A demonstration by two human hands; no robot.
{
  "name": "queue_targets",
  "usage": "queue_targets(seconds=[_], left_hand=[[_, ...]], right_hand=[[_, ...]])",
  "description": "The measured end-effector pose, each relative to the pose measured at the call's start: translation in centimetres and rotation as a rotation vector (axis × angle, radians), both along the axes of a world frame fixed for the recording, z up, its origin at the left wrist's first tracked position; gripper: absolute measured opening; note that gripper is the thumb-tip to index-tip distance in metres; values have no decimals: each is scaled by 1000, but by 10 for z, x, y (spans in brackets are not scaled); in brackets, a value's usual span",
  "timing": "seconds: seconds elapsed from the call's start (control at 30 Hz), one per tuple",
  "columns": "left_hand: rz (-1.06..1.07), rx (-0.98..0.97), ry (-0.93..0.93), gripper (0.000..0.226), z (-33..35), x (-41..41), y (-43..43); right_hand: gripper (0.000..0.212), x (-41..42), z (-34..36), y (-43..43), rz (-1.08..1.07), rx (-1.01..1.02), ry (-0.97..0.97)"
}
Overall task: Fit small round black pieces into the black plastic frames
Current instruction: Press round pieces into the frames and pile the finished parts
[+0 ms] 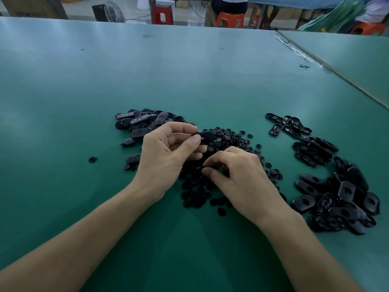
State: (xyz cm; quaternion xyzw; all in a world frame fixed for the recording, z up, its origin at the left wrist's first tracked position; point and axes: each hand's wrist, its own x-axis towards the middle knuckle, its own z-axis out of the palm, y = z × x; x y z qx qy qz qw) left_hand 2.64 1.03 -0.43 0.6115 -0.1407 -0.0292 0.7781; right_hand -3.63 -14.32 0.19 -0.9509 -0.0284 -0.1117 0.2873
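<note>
Left grip (168,152): thumb and forefinger pinch one black plastic frame (207,136) by its near end. It is held off the counter (189,81), just above the far edge of the heap of round pieces (229,137).

Right grip (237,171): fingers curled, thumb and forefinger tips close together, low over the near side of the heap. Whether a piece sits between them cannot be told.

Handling, frame: judged light, rigid moulded plastic with a smooth, likely slippery skin. Best held by the edges at one end, leaving the seat clear.

Handling, round pieces: tiny, light and thin, prone to scatter or flip. Take one by its rim with the fingertips and press it in flat.

Pile of frames (143,123): left of the heap and beyond it.

Loose round piece (92,159): alone, well left of the heap.

Frames lying hollow side up (288,125): right of the heap and beyond it.

Larger frame piles (341,201): right of the heap, nearer the person.
</note>
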Motion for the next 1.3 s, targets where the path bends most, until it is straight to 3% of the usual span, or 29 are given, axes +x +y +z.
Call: queue_targets(seconds=[0.23, 0.53, 0.73, 1.07, 1.3], left_hand=[[27, 20, 0, 13, -1, 1, 0], [41, 17, 22, 12, -2, 1, -1], [34, 29, 1, 12, -4, 3, 0], [33, 30, 4, 11, -5, 1, 1], [30, 49, 1, 12, -5, 2, 0]], right_hand=[[19, -1, 1, 3, -42, 75, -24], [21, -4, 3, 4, -79, -80, 20], [10, -4, 4, 1, -105, -43, 35], [24, -4, 4, -2, -157, 31, 6], [21, -7, 7, -3, -147, 12, 37]])
